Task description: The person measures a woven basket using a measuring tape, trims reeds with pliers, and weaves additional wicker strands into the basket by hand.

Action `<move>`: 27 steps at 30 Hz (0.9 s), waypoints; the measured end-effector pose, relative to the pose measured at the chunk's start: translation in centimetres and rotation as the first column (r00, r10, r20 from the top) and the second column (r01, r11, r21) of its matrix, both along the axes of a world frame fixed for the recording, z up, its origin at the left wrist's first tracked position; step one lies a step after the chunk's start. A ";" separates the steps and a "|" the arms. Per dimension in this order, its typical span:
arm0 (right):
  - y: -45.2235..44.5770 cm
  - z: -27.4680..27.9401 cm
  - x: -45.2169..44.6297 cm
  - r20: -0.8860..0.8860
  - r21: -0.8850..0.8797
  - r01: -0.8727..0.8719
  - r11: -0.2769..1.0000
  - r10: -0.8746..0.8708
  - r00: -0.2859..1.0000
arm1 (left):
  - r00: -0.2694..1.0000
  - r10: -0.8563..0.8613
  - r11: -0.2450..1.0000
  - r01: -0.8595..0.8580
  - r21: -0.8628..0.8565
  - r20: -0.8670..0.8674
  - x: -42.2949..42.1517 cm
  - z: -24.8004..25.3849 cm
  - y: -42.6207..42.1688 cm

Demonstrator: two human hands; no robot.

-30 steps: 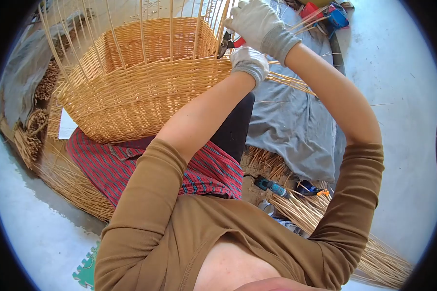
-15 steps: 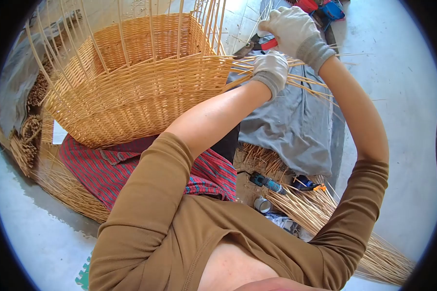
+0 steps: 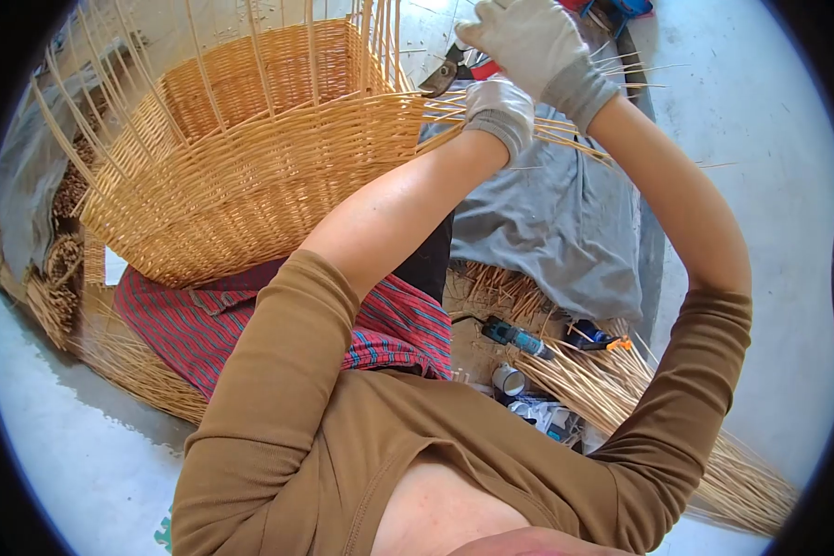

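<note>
A golden wicker basket with tall upright stakes lies tilted before me. From its right corner a bunch of loose wicker strands sticks out to the right. My left hand, in a white glove with a grey cuff, is closed around those strands close to the corner. Just above it, my gloved right hand grips red-handled pruning shears. Their dark blades point left, near the basket's corner; part of the handle is hidden by the hand.
A red striped cloth lies under the basket, and a grey cloth hangs right of it. Below are a blue power tool, a white cup and a bundle of wicker rods. More bundled rods stand at left.
The view has shifted slightly, with the basket and both hands now farther left. My right hand and the shears have moved up and left; my left hand still grips the strands.
</note>
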State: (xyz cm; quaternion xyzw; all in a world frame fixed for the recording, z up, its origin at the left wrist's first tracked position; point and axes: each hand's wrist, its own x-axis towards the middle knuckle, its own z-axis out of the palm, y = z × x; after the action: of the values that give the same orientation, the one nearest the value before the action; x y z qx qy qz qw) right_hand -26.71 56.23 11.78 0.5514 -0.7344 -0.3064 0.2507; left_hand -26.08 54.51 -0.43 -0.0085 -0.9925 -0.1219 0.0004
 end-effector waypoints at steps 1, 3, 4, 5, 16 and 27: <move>0.0 -0.2 -0.1 0.007 0.015 -0.057 0.998 0.057 0.998 | 0.998 0.006 1.000 -0.005 -0.020 0.058 0.2 0.5 -0.1; -0.2 0.0 -0.1 0.004 0.036 -0.154 0.987 0.154 0.988 | 0.993 0.012 0.999 -0.008 -0.038 0.116 0.2 0.6 -0.2; 0.1 0.2 0.0 0.005 0.036 -0.151 0.988 0.151 0.989 | 0.998 0.007 1.000 -0.007 -0.006 0.070 0.1 0.3 -0.4; 0.0 1.4 1.3 0.038 0.127 -0.067 0.990 0.063 0.997 | 1.000 0.000 1.000 -0.001 0.024 0.024 0.3 0.0 -0.2; 15.4 -14.8 10.0 0.461 -0.833 0.502 0.233 0.794 0.396 | 0.940 -0.052 0.995 0.021 -0.094 -0.337 17.3 -0.6 -12.4; 24.9 -37.2 4.6 0.602 -0.152 0.987 -0.043 -0.796 0.058 | 0.163 0.933 0.321 -0.777 0.541 -0.319 73.9 -14.1 -53.8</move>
State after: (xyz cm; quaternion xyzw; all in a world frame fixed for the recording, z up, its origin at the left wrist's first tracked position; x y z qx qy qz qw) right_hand -22.08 81.11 -25.39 -0.1372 -0.9879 -0.0718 -0.0052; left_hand 47.87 0.68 -14.49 0.5204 -0.7357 -0.2146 0.3766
